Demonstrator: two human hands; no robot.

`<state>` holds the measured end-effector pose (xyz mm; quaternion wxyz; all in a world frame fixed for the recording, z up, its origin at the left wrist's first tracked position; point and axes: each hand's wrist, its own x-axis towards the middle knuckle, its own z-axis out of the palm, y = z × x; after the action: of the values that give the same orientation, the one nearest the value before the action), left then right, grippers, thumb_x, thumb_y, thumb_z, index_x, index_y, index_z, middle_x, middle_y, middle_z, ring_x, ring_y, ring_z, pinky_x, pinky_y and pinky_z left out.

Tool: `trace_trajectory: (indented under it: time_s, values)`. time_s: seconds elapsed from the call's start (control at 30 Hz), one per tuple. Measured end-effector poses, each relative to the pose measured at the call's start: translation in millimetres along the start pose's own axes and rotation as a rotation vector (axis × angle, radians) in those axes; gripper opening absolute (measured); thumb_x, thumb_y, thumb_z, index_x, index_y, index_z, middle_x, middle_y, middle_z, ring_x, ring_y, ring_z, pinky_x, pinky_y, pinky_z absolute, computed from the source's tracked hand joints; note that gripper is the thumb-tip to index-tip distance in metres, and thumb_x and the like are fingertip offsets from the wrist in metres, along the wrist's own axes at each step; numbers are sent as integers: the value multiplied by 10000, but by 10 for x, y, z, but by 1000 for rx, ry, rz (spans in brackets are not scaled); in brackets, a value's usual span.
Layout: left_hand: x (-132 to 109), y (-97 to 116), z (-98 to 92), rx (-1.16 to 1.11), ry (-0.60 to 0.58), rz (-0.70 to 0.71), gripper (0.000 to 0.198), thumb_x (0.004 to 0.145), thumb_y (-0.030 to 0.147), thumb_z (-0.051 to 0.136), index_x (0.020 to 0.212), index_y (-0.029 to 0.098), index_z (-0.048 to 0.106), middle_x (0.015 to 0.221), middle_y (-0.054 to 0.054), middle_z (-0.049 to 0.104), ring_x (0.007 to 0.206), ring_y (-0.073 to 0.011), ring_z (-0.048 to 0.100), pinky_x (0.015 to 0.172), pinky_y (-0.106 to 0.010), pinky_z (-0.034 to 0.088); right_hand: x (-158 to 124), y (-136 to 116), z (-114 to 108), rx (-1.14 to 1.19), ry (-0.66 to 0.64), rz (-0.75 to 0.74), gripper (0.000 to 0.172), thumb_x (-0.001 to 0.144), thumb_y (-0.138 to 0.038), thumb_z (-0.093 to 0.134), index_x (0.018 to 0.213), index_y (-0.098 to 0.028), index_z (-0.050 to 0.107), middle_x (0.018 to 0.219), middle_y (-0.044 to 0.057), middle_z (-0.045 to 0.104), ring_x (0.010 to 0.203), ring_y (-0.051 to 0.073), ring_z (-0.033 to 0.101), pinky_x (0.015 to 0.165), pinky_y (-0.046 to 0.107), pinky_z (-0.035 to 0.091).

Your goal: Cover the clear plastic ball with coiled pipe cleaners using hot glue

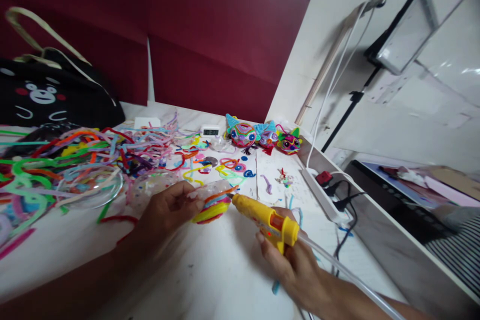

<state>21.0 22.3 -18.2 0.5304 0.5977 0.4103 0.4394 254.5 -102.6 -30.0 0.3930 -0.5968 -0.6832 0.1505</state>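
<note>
My left hand (174,205) is closed on a clear plastic ball (212,200) partly wrapped with pink, yellow, orange and blue pipe cleaners. An orange pipe cleaner (221,193) runs along the upper part of the wrapped area. Around the handle of a yellow hot glue gun (258,212) my right hand (288,257) is wrapped, with a red light showing on the gun. Its nozzle points left and is at the ball's right side; whether it touches cannot be made out. From the gun's rear a long clear glue stick (348,272) sticks out.
Tangled pipe cleaners (93,150) cover the left of the table around a clear dish (92,187). Several finished animal heads (243,135) stand at the back beside a small digital clock (210,131). A power strip (326,197) with plugs lies right; a black bag (48,87) sits back left.
</note>
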Motion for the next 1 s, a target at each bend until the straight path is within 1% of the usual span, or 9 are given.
trace_trajectory:
  time_s: [0.07, 0.17, 0.27, 0.37, 0.47, 0.63, 0.8, 0.9, 1.0]
  values:
    - [-19, 37, 24, -23, 11, 12, 251, 686, 396, 754, 693, 193, 606, 640, 39, 476, 629, -140, 427, 575, -252, 314, 1, -27, -2, -23, 25, -35, 192, 992, -317, 512, 1127, -188, 555, 926, 54, 625, 773, 178, 623, 678, 292, 533]
    - [-48, 87, 62, 6, 27, 16, 255, 677, 394, 754, 686, 188, 604, 625, 49, 445, 616, -129, 400, 568, -248, 277, 2, -87, -23, -73, 89, -145, 139, 968, -260, 516, 1085, -198, 559, 878, 38, 633, 719, 169, 631, 647, 275, 545]
    - [-62, 95, 75, 38, 27, 1, 257, 665, 392, 747, 670, 190, 589, 615, 57, 409, 598, -120, 361, 558, -247, 256, 17, -153, -69, -139, 71, -222, 121, 948, -232, 530, 1063, -206, 557, 840, 26, 645, 695, 164, 657, 622, 253, 564]
    - [-59, 71, 67, 63, 14, 2, 246, 664, 388, 738, 670, 194, 587, 626, 54, 412, 603, -122, 362, 558, -247, 270, 42, -209, -108, -193, 51, -289, 166, 934, -202, 526, 1099, -202, 538, 867, 45, 681, 741, 184, 704, 632, 257, 590]
    - [-55, 56, 57, 109, 0, 25, 253, 677, 387, 728, 645, 192, 570, 626, 50, 404, 616, -126, 364, 562, -248, 282, 55, -239, -113, -244, 79, -345, 195, 928, -198, 527, 1124, -202, 519, 902, 67, 707, 749, 198, 726, 641, 268, 605]
    - [-72, 72, 81, 113, -5, 47, 263, 685, 393, 720, 640, 193, 555, 625, 47, 413, 621, -131, 381, 569, -251, 318, 31, -245, -75, -236, 114, -410, 217, 921, -201, 529, 1135, -218, 498, 893, 56, 701, 736, 192, 725, 651, 264, 608]
    - [-84, 57, 106, 126, 19, 52, 267, 695, 407, 707, 640, 200, 547, 629, 42, 412, 627, -141, 396, 577, -264, 335, 30, -246, -50, -203, 150, -422, 228, 921, -206, 513, 1145, -239, 485, 851, 33, 685, 693, 187, 701, 632, 276, 595]
    - [-58, 16, 73, 111, 7, 25, 275, 695, 436, 714, 673, 202, 571, 639, 37, 434, 621, -146, 419, 576, -269, 342, 32, -217, -53, -188, 128, -425, 222, 914, -204, 527, 1135, -224, 513, 866, 44, 682, 690, 177, 693, 627, 266, 592]
    - [1, 3, 14, 48, -23, -4, 285, 696, 443, 735, 695, 197, 590, 635, 37, 456, 610, -140, 435, 561, -262, 333, 23, -178, -40, -35, 91, -300, 214, 901, -207, 549, 1114, -230, 542, 877, 43, 674, 718, 173, 682, 633, 260, 587]
